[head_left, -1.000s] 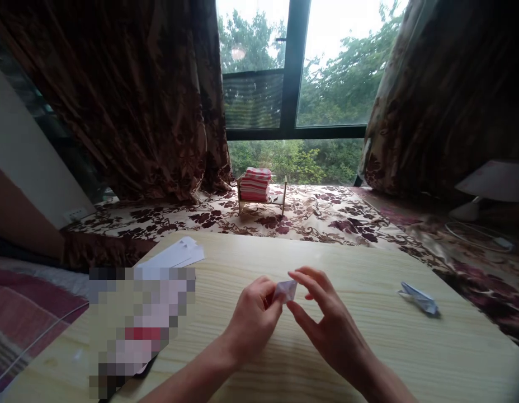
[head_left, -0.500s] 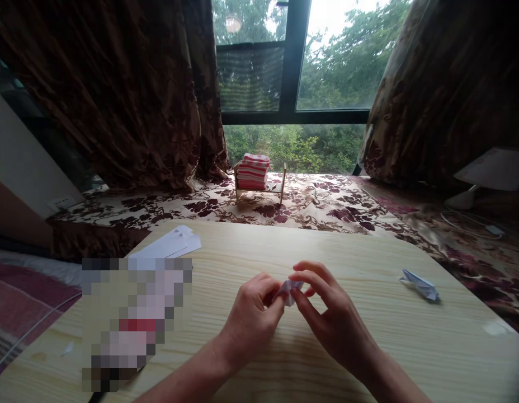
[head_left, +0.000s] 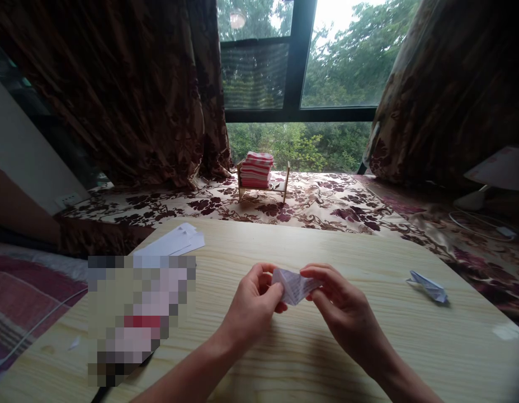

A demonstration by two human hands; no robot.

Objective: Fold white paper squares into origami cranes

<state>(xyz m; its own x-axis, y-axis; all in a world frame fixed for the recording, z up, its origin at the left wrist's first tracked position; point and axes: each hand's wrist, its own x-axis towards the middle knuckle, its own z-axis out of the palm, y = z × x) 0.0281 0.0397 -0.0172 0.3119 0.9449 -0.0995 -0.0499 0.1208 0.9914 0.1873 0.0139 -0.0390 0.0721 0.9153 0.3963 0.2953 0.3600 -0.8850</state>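
A small folded piece of white lined paper (head_left: 293, 285) is held just above the light wooden table (head_left: 368, 358), near its middle. My left hand (head_left: 253, 308) pinches its left end with thumb and fingers closed. My right hand (head_left: 341, 308) pinches its right end. The paper is spread between both hands into a flat pointed shape.
A finished folded paper figure (head_left: 429, 286) lies on the table at the right. White paper sheets (head_left: 175, 242) lie at the table's far left, beside a blurred-out patch. Behind are a floral-covered bed, a small wooden rack with striped cloths (head_left: 256, 170), dark curtains, a window and a lamp (head_left: 494, 173).
My hands have drawn slightly apart and the folded paper has opened wider between them. The view has shifted a little.
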